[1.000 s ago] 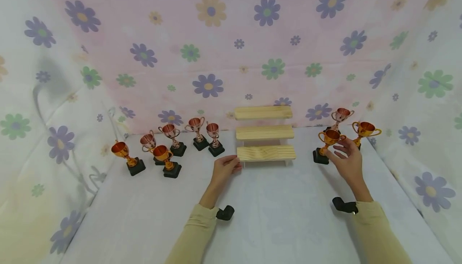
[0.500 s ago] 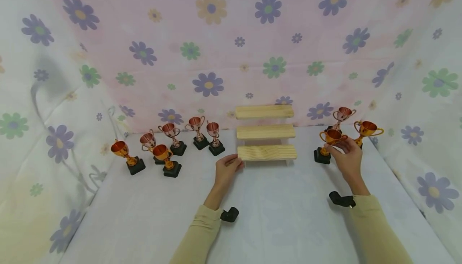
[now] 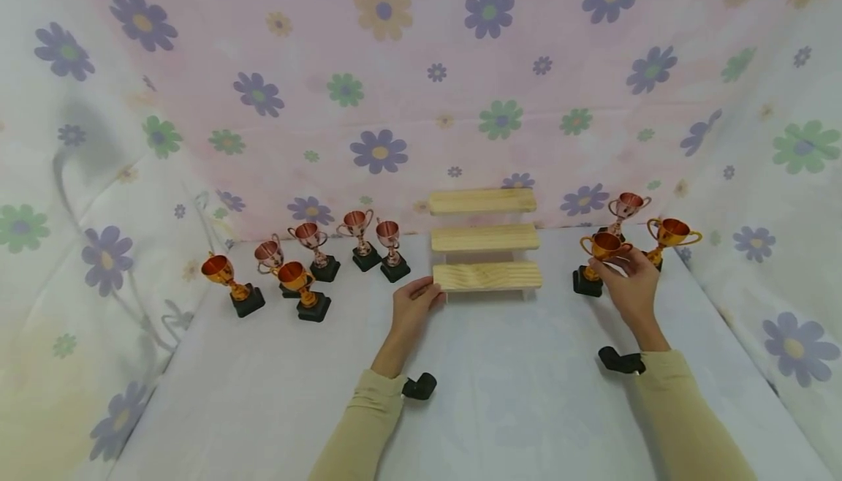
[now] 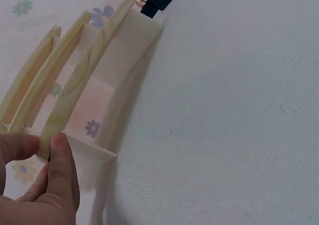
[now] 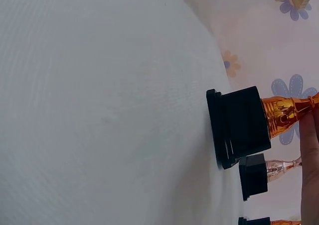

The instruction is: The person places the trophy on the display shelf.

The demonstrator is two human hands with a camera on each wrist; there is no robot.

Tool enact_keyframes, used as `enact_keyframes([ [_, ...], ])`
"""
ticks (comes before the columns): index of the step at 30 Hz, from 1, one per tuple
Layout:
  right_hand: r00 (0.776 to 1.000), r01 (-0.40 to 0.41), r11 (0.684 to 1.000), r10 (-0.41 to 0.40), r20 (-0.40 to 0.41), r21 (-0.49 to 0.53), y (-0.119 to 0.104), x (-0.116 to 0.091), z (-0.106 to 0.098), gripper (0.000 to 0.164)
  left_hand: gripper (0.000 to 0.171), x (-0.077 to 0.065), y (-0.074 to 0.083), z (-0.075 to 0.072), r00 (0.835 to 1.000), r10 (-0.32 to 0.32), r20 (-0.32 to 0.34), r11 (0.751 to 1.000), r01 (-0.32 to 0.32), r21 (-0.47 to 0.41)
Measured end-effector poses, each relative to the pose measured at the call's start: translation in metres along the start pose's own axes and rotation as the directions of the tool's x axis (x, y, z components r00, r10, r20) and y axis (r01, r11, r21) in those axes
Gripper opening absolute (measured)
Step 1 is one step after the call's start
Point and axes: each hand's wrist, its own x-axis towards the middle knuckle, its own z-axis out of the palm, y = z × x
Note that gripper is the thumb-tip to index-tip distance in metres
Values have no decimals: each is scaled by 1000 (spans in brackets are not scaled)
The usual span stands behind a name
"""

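Note:
A three-step wooden shelf [image 3: 487,276] with pale supports stands near the back cloth. My left hand [image 3: 409,320] pinches the left end of its lowest step [image 4: 75,88] between thumb and fingers. At the right, my right hand [image 3: 634,291] holds a gold trophy cup [image 3: 604,245] by its stem, below the bowl. This trophy's black base [image 5: 241,128] is at or just above the tabletop; I cannot tell which. Close behind it are a rose-gold trophy [image 3: 628,205] and another gold trophy [image 3: 674,232], partly hidden by the hand.
Left of the shelf stand several more trophies: two gold, such as the front one [image 3: 294,276], and several rose-gold, such as the one [image 3: 389,236] nearest the shelf. A white cloth [image 3: 500,393] covers the table. Flowered cloth [image 3: 381,86] rises behind and at both sides.
My right fingers have closed in on the gold trophy's stem, and its cup has shifted slightly. My left hand has moved a little right onto the step's end. The head view has shifted slightly.

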Motion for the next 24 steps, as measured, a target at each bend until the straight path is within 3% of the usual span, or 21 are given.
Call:
enact_keyframes([
  [6,999,49,999,-49,18,3,-8,-2,2,39,32,-2,0,3,1000,27,-8,1000,-27,2],
  [20,981,179,981,-184,63,78,-37,-8,16,43,31,-1,0,4,999,21,-38,1000,-21,14],
  [24,970,228,972,-232,73,50,-59,-16,21,42,31,-1,-1,5,999,26,-39,1000,-26,9],
])
